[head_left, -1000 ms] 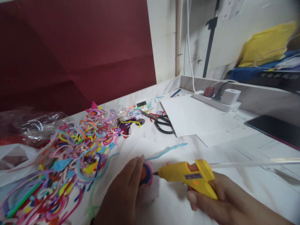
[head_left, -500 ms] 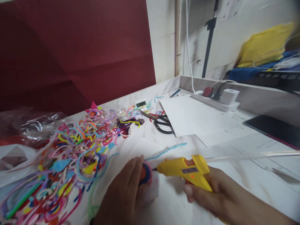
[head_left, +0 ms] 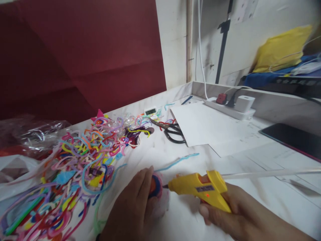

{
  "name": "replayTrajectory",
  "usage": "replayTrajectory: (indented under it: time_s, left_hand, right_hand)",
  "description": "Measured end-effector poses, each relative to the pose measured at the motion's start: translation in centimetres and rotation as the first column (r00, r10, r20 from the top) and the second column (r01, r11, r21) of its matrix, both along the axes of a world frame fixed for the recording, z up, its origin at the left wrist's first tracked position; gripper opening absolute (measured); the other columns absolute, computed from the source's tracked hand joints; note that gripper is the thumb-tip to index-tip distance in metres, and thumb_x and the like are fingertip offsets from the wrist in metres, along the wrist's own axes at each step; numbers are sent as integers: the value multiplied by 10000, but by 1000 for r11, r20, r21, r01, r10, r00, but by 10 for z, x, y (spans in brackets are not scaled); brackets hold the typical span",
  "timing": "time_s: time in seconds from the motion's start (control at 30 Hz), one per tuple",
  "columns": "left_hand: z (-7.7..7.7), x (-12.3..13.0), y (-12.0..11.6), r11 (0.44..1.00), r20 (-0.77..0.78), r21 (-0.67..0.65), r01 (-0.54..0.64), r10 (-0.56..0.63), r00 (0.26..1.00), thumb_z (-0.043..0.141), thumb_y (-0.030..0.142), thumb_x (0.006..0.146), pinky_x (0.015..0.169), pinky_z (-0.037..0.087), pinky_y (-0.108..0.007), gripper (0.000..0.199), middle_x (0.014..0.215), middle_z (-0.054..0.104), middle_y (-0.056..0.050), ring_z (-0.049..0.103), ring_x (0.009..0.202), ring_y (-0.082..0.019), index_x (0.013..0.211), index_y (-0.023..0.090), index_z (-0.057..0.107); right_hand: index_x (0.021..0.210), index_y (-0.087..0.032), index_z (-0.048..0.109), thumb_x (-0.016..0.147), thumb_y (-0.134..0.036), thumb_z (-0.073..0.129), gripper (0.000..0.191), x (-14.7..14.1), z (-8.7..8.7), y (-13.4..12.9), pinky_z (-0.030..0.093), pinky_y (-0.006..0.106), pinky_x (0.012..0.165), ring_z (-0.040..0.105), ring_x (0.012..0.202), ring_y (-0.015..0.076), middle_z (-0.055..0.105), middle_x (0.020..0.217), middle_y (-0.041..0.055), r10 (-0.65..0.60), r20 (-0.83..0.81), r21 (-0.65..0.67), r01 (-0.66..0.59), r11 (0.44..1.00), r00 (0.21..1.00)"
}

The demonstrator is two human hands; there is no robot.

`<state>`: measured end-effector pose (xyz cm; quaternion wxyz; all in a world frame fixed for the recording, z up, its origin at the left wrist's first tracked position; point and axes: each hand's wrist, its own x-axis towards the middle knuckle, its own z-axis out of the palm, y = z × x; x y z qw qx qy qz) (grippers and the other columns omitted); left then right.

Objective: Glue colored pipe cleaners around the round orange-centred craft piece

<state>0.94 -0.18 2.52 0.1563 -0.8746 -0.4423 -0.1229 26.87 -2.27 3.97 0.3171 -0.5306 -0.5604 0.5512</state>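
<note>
My right hand (head_left: pixel 225 209) is wrapped around the handle of a yellow glue gun (head_left: pixel 193 184). A small red light glows on the gun's side, and a clear glue stick (head_left: pixel 263 172) runs out of its back. The nozzle points left at the rim of a round craft piece (head_left: pixel 157 186) with a pink edge, a blue ring and an orange middle. My left hand (head_left: pixel 134 201) is closed over the left side of this piece, hiding part of it. Whether the nozzle touches the rim I cannot tell. Behind them lies a light blue pipe cleaner (head_left: pixel 177 162).
A heap of colourful pipe cleaners (head_left: pixel 85 160) spreads over the left of the table. Black-handled scissors (head_left: pixel 175 132) lie beyond my hands, partly under white paper (head_left: pixel 198 124). Further right are a power strip (head_left: pixel 230 108), a phone (head_left: pixel 291 140) and, farther back, a small digital clock (head_left: pixel 150 111).
The glue gun has dropped slightly and its back end has shifted a little right, so its nozzle sits lower along the piece's rim. My left hand has barely moved.
</note>
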Motion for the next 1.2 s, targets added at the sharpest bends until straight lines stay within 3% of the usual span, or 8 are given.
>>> replayTrajectory:
  time_s: [0.2, 0.5, 0.73, 0.83, 1.03, 1.2]
  left_hand:
    - [-4, -4, -1, 1000, -9, -30, -3, 3, 1000, 332, 372, 1028, 951, 571, -406, 620, 1427, 540, -142, 604, 1224, -278, 1561, 217, 57]
    - [-5, -3, -2, 999, -5, -29, -43, 43, 999, 356, 380, 1020, 955, 571, -381, 571, 1413, 555, -136, 603, 1226, -267, 1538, 194, 204]
    - [-5, -2, 0, 999, 3, -29, -24, 24, 1000, 355, 390, 1020, 960, 565, -367, 552, 1402, 565, -144, 611, 1216, -264, 1521, 178, 265]
    - [-5, -2, 0, 999, 21, -33, -30, 30, 999, 369, 400, 1017, 973, 555, -364, 559, 1415, 553, -141, 601, 1227, -266, 1521, 183, 269]
    - [-6, -3, -1, 997, 40, -62, -36, 39, 998, 404, 366, 1003, 960, 564, -388, 592, 1423, 544, -142, 601, 1228, -277, 1538, 203, 213]
    - [-1, 1, -1, 999, 50, -45, -20, 22, 999, 340, 348, 1018, 927, 582, -383, 551, 1371, 588, -163, 633, 1185, -276, 1530, 177, 228]
  right_hand:
    - [853, -230, 681, 776, -636, 611, 419, 1, 5, 12, 512, 254, 617, 589, 703, 185, 658, 771, 18, 52, -26, 42, -51, 998, 998]
    - [761, -195, 535, 849, -625, 555, 439, -5, -14, 29, 218, 214, 417, 287, 471, 75, 370, 563, -82, 136, -50, 22, -135, 991, 989]
    - [745, -191, 509, 844, -525, 621, 366, -11, -12, 34, 186, 198, 398, 264, 439, 57, 352, 525, -101, 159, -120, -15, -162, 987, 980]
    - [758, -189, 525, 853, -537, 604, 369, -9, -11, 31, 203, 195, 406, 278, 454, 62, 357, 538, -95, 146, -91, -22, -149, 989, 985]
    - [831, -212, 642, 777, -630, 642, 421, -1, 0, 14, 428, 226, 546, 499, 636, 140, 598, 728, -3, 67, -40, 4, -67, 998, 997]
    - [872, -222, 663, 751, -662, 656, 456, 16, -5, 8, 401, 204, 491, 473, 574, 117, 571, 676, -19, 114, 11, -102, -113, 988, 993]
